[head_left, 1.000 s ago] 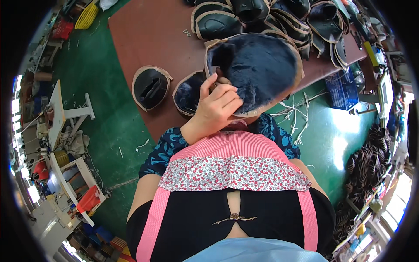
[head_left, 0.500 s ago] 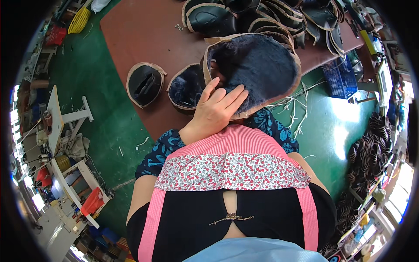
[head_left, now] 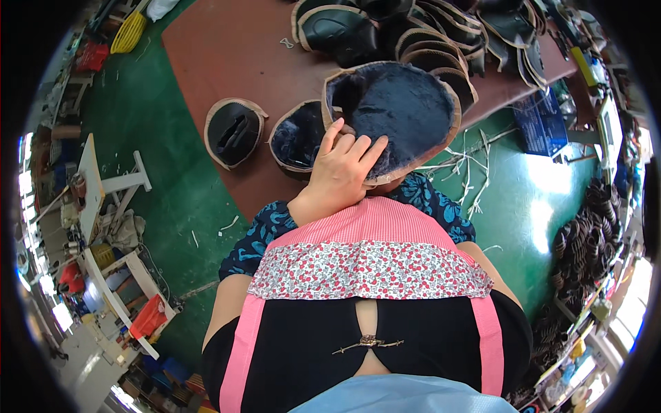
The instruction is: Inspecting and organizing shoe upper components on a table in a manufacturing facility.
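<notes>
In front of my apron is a black piece with dark fur lining (head_left: 406, 103) and a tan edge, its furry inside facing up. My left hand (head_left: 341, 164) grips its near left side, fingers bent over the lining and index finger at the tan rim. The thumb is hidden. My right forearm, in a blue patterned sleeve (head_left: 437, 203), reaches under the piece, which hides most of that hand. A similar fur-lined piece (head_left: 297, 138) lies just left of my left hand. Farther left rests a rounded black piece (head_left: 235, 133) with a tan edge.
The reddish-brown table (head_left: 227, 62) carries a heap of black tan-edged pieces (head_left: 337, 31) at its far side. A small metal clip (head_left: 286, 43) lies near them. To the right, a blue crate (head_left: 540, 124) stands beside white strips (head_left: 475, 165) on the green floor.
The held piece has tilted and dropped slightly toward me, showing more of the stack behind it. The left fingers have bent a little more on the lining. The whole view has shifted slightly.
</notes>
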The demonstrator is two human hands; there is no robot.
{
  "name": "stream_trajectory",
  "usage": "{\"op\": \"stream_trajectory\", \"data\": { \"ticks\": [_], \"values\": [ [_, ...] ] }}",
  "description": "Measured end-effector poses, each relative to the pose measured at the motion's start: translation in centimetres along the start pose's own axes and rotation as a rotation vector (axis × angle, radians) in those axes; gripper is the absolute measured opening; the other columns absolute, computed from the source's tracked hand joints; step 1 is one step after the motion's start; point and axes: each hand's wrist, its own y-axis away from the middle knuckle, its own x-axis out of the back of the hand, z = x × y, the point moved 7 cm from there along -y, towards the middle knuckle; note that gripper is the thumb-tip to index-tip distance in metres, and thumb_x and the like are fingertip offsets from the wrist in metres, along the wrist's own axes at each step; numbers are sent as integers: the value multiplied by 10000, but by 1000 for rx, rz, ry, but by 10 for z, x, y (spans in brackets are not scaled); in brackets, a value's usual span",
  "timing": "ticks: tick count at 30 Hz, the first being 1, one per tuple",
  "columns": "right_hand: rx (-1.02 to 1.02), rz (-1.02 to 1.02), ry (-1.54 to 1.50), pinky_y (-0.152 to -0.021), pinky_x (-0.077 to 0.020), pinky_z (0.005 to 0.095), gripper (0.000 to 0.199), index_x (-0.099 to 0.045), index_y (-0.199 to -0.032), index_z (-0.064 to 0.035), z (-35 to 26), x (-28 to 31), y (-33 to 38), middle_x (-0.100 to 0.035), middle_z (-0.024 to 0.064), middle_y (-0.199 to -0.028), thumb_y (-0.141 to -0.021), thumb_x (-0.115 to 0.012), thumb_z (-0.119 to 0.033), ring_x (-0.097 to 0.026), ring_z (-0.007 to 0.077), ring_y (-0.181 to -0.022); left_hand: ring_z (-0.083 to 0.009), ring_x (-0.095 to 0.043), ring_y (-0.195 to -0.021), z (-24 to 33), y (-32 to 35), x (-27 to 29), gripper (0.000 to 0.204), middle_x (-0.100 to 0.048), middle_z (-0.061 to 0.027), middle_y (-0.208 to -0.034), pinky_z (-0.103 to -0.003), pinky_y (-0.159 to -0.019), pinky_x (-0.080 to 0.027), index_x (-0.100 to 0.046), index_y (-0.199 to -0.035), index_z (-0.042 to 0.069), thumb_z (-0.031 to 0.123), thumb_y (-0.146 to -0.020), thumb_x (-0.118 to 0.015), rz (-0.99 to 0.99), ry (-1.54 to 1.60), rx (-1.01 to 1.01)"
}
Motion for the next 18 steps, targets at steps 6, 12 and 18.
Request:
{"op": "stream_trajectory", "data": {
  "ticks": [6,12,18],
  "values": [
    [-260,380,-218,-1197,-494,454,450,-515,-1568,-75,-35,-27,-65,-650,133,-1436,-1183,-457,-302,-643,288,-1323,-276,-657,-852,-85,37,-32,327,-691,-40,-894,-421,-937,-528,-799,-1149,38,189,-867,-862,159,416,334],
    [-300,503,-176,-821,-531,318,248,-752,-1263,-110,-43,-8,-79,-785,35,-1092,-1064,-695,-248,-697,152,-950,-169,-702,-1096,-241,128,-153,571,-717,-72,-1208,-347,-919,-591,-524,-1533,16,121,-1036,-787,545,1508,1154],
    [133,841,832,-947,-556,401,394,-693,-1337,-21,-91,103,1,-704,147,-1212,-982,-780,-167,-673,282,-1084,-494,-463,-1488,-210,93,-146,773,-500,-318,-1584,-568,-1251,-370,-388,-1663,-46,205,-1038,-767,338,187,836]
  ]
}}
